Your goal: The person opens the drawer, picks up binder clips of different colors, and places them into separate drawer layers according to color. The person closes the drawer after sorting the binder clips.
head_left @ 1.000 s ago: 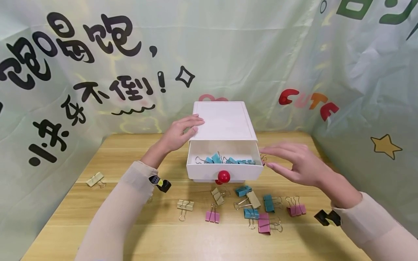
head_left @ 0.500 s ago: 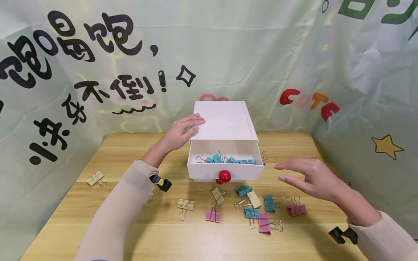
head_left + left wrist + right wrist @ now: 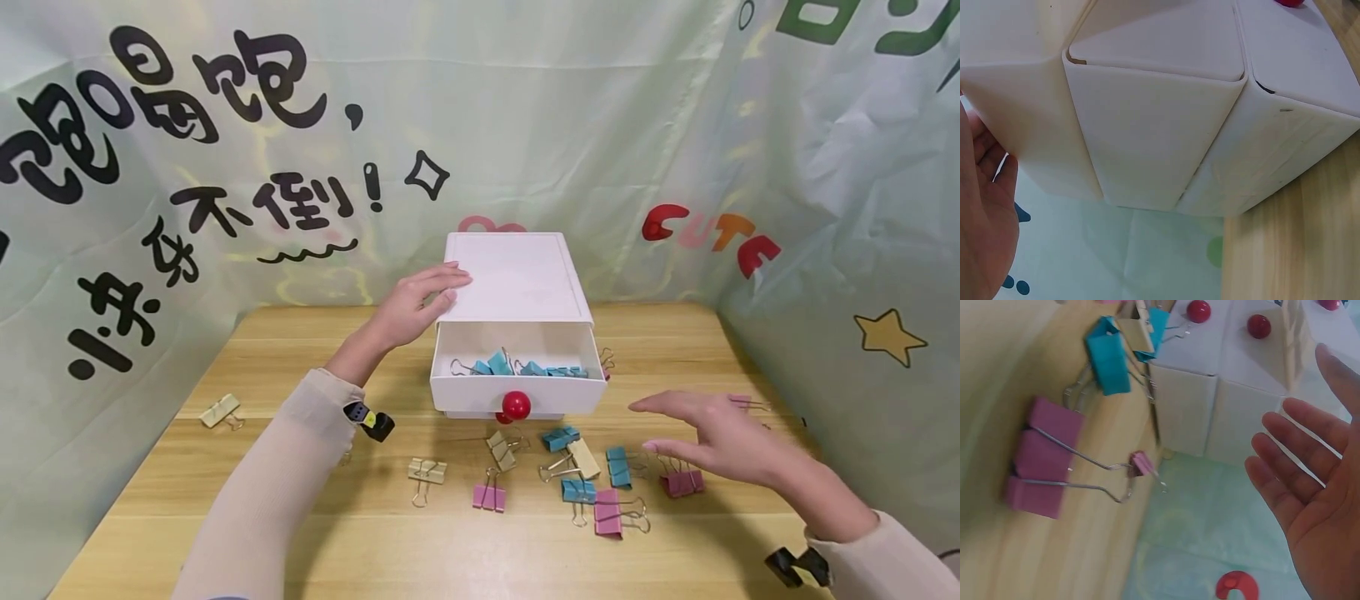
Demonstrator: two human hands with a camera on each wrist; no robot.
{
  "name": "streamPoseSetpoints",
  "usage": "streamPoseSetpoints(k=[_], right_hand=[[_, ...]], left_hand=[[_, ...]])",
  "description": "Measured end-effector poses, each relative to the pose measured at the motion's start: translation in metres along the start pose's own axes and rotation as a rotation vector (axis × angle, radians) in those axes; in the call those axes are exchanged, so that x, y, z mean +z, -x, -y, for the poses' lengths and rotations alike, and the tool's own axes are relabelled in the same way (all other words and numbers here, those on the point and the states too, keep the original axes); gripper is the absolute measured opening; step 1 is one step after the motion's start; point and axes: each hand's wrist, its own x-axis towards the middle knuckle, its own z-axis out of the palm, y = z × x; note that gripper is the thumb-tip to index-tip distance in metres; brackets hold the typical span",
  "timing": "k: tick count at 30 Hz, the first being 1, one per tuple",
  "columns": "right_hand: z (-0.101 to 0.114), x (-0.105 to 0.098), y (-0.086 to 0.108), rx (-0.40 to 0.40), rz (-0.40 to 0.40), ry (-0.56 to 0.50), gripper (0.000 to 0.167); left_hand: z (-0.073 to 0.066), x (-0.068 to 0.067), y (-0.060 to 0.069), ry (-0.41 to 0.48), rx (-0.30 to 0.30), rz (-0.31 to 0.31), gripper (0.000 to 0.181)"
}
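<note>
A white drawer box (image 3: pixel 513 275) stands on the table with its top drawer (image 3: pixel 465 393) pulled out. Inside the drawer lie several blue binder clips (image 3: pixel 498 363). My left hand (image 3: pixel 408 308) rests on the box's upper left edge, fingers lying on the top; the left wrist view shows this hand (image 3: pixel 988 219) beside the box's white side. My right hand (image 3: pixel 727 437) hovers with extended fingers right of the drawer, holding nothing. Closest to it is a pink binder clip (image 3: pixel 682 484), partly overlapped by the thumb. The right wrist view shows that pink clip (image 3: pixel 1044 456) larger.
Loose blue (image 3: pixel 618 468), pink (image 3: pixel 489 498) and cream binder clips (image 3: pixel 427 471) are scattered before the box. One cream clip (image 3: pixel 220 412) lies far left. Another pink clip (image 3: pixel 742 402) is partly behind my right hand. A printed curtain (image 3: pixel 525 125) encloses the table's back and sides.
My right hand has drawn away from the drawer's right side, moving right and towards me, then slightly lower over the pink clip. The left hand and the drawer stay in place.
</note>
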Motion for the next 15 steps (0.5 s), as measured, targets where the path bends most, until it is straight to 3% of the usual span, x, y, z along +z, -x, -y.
streamPoseSetpoints(k=[6, 15], right_hand=[[-0.003, 0.016, 0.008, 0.047, 0.062, -0.033, 0.050], [-0.006, 0.032, 0.014, 0.043, 0.118, -0.026, 0.058]], left_hand=[[-0.001, -0.001, 0.001, 0.009, 0.012, 0.001, 0.038], [0.000, -0.001, 0.001, 0.003, 0.024, 0.006, 0.038]])
